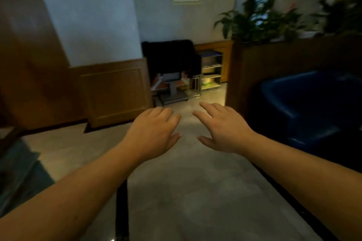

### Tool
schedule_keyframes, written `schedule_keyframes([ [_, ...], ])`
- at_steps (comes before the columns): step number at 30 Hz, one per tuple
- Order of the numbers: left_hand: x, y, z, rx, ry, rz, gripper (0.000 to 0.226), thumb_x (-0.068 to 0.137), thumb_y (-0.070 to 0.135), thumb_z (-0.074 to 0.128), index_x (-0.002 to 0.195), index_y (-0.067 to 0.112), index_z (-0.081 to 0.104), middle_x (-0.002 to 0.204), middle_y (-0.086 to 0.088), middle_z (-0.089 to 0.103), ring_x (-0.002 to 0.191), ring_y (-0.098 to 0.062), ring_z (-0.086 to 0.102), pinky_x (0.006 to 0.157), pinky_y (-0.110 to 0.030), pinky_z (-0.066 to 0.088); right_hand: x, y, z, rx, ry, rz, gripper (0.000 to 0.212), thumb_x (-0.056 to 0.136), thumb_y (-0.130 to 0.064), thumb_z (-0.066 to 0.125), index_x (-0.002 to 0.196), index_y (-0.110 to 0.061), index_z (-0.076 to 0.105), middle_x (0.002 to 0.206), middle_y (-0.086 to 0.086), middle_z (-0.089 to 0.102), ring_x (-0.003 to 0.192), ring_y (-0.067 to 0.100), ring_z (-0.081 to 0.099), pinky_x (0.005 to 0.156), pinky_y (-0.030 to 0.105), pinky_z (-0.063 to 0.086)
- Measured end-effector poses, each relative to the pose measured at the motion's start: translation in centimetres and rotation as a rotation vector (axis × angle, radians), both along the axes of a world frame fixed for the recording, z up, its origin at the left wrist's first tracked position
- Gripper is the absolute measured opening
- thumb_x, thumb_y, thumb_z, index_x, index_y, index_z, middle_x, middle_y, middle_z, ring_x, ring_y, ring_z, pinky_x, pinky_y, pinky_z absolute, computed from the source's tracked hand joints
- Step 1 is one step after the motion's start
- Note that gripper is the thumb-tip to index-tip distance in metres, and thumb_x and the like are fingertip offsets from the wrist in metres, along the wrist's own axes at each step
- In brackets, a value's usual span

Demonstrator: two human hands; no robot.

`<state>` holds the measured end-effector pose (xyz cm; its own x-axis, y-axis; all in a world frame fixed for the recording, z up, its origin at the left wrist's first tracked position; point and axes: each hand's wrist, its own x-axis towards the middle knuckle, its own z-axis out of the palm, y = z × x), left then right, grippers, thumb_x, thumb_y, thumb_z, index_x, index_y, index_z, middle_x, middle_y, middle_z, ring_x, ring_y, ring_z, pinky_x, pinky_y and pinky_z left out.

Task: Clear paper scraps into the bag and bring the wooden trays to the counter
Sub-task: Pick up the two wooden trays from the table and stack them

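My left hand (154, 133) and my right hand (223, 129) are stretched out in front of me, palms down, side by side over a grey tiled floor (186, 182). Both hold nothing and their fingers are spread. No paper scraps, bag or wooden trays show in this view. The picture is blurred by motion.
A blue armchair (305, 107) stands at the right behind a wooden partition (274, 60) topped with potted plants (260, 19). Ahead are a black draped stand (172, 58), a metal bin (195, 85) and a small shelf unit (211, 70). Wood-panelled wall (113, 92) runs along the left.
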<state>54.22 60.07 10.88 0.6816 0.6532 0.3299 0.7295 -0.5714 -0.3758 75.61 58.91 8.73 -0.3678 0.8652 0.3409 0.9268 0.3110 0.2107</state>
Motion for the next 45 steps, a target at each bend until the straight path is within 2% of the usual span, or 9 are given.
schedule_keyframes([
  [4,11.1,-0.3,-0.1,-0.007,-0.012,-0.133,0.057,0.091,0.052,0.04,0.138,0.018,0.037,0.138,-0.009,0.049,0.123,-0.026,0.047,0.101,-0.041,0.041,10.9,-3.7,-0.1,-0.002,0.018,-0.161,0.072,0.085,-0.059,0.05,0.145,-0.028,0.024,0.156,0.008,0.027,0.138,0.028,0.032,0.107,0.043,0.036],
  [6,17.8,-0.8,-0.3,-0.029,-0.032,-0.203,0.059,0.092,0.052,0.037,0.14,0.019,0.032,0.142,-0.008,0.045,0.127,-0.026,0.043,0.104,-0.041,0.038,17.3,-5.9,-0.2,-0.023,0.029,-0.257,0.072,0.086,-0.06,0.047,0.145,-0.029,0.022,0.157,0.007,0.025,0.139,0.027,0.03,0.109,0.043,0.032],
  [10,30.5,-1.9,-0.8,-0.063,-0.047,-0.332,0.061,0.091,0.056,0.036,0.141,0.019,0.032,0.139,-0.007,0.048,0.125,-0.024,0.046,0.104,-0.04,0.039,29.6,-10.6,-0.3,-0.045,0.046,-0.453,0.073,0.087,-0.061,0.044,0.148,-0.028,0.02,0.159,0.007,0.019,0.142,0.027,0.026,0.112,0.044,0.029],
  [15,42.8,-3.4,-1.4,-0.076,-0.078,-0.468,0.064,0.089,0.058,0.042,0.139,0.019,0.038,0.135,-0.005,0.053,0.121,-0.024,0.051,0.099,-0.039,0.043,41.6,-16.4,-0.8,-0.072,0.082,-0.659,0.075,0.087,-0.062,0.043,0.148,-0.025,0.021,0.158,0.009,0.021,0.139,0.029,0.031,0.109,0.044,0.036],
  [22,57.3,-3.5,-2.9,-0.116,-0.049,-0.692,0.067,0.089,0.061,0.036,0.141,0.018,0.033,0.137,-0.005,0.051,0.119,-0.023,0.052,0.096,-0.039,0.046,53.4,-22.3,-2.9,-0.114,0.164,-0.923,0.074,0.084,-0.065,0.043,0.145,-0.028,0.022,0.151,0.006,0.033,0.13,0.027,0.045,0.098,0.042,0.047],
  [27,65.9,-0.1,-4.2,-0.144,-0.043,-0.785,0.067,0.09,0.06,0.036,0.142,0.018,0.033,0.136,-0.004,0.051,0.119,-0.023,0.051,0.094,-0.04,0.048,60.2,-22.7,-5.0,-0.131,0.19,-1.07,0.074,0.083,-0.066,0.044,0.144,-0.03,0.022,0.147,0.002,0.038,0.127,0.023,0.047,0.096,0.04,0.048],
  [31,72.9,3.5,-5.7,-0.167,-0.042,-0.847,0.066,0.089,0.059,0.038,0.139,0.016,0.038,0.132,-0.005,0.054,0.115,-0.023,0.054,0.089,-0.039,0.05,65.6,-20.9,-5.8,-0.117,0.19,-1.183,0.074,0.083,-0.065,0.047,0.143,-0.029,0.024,0.147,0.003,0.039,0.124,0.024,0.049,0.091,0.04,0.05],
  [35,81.2,7.5,-6.5,-0.212,-0.012,-0.902,0.065,0.09,0.059,0.037,0.141,0.018,0.034,0.135,-0.003,0.051,0.118,-0.021,0.051,0.09,-0.037,0.049,71.6,-18.2,-6.1,-0.114,0.225,-1.303,0.073,0.083,-0.065,0.047,0.143,-0.031,0.024,0.147,0.001,0.037,0.123,0.023,0.05,0.086,0.039,0.052],
  [45,98.7,13.8,-8.8,-0.267,0.053,-1.01,0.06,0.087,0.057,0.043,0.132,0.017,0.045,0.12,-0.004,0.06,0.102,-0.024,0.059,0.07,-0.037,0.052,83.9,-16.1,-8.4,-0.115,0.311,-1.51,0.069,0.083,-0.063,0.05,0.139,-0.027,0.034,0.143,0.001,0.042,0.121,0.023,0.052,0.087,0.039,0.052],
])
